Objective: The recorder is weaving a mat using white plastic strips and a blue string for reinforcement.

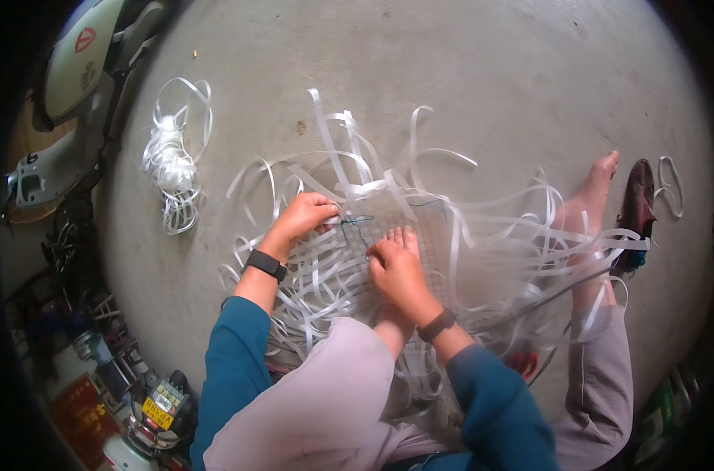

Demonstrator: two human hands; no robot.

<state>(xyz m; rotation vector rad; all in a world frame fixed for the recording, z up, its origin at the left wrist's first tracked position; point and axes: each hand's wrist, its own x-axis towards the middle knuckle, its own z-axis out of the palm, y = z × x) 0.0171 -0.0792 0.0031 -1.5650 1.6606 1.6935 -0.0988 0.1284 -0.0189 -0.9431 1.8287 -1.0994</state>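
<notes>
A mat-like piece woven from white plastic strips [355, 271] lies on the floor before me, with many loose strip ends curling out around it. At its far left edge my left hand [306, 216] is closed in a pinch on a white strip. A thin teal string [357, 220] is looped through the weave beside those fingertips. From there it runs toward my right hand [398, 275], whose fingers are pinched together on its end, low over the weave. My bare foot [405, 238] presses on the mat just beyond the right hand.
A bundle of white strips [171, 161] lies at the left on the concrete floor [482, 63]. My other bare foot [595, 184] is stretched out at the right, near a dark red shoe [638, 200]. A scooter [78, 67] stands at the far left.
</notes>
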